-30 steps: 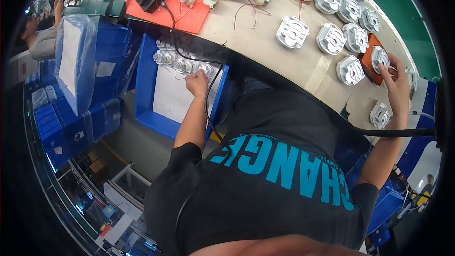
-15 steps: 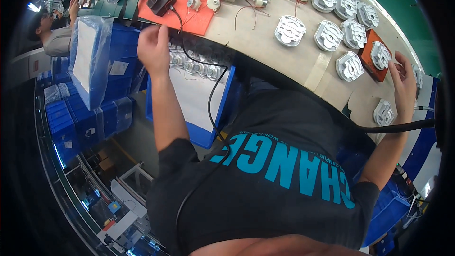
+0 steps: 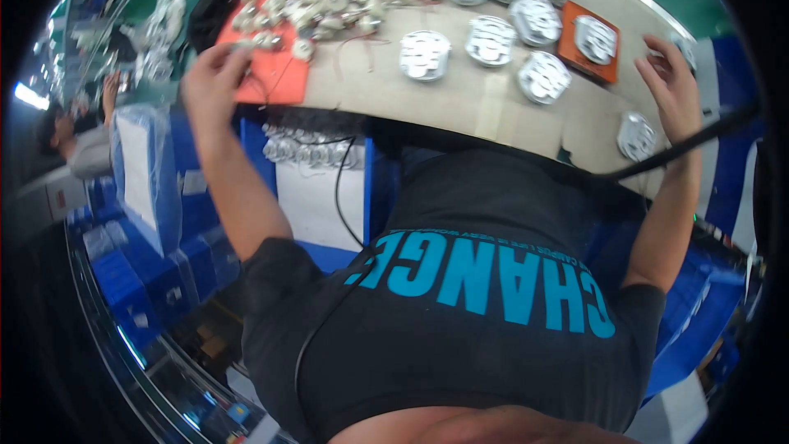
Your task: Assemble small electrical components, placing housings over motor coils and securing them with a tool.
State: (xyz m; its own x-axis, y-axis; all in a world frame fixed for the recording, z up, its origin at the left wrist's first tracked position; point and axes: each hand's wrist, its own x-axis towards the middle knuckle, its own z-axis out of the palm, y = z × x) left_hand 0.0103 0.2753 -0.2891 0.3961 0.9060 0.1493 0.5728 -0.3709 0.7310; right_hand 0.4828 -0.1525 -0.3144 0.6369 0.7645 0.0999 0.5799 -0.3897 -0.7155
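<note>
Fingers of the left hand pinch a small white part at the near edge of the orange mat; the right hand, spread loose beyond that mat, grips nothing. Best to keep the pinch steady.

left hand – on mat | right hand – beside disc

Light: bright, even overhead light on the surface; dim below it.
Glare: white lamp streak at far left.
Blur: left hand smeared by motion.
Edges: strong fisheye bending, black vignette.
</note>
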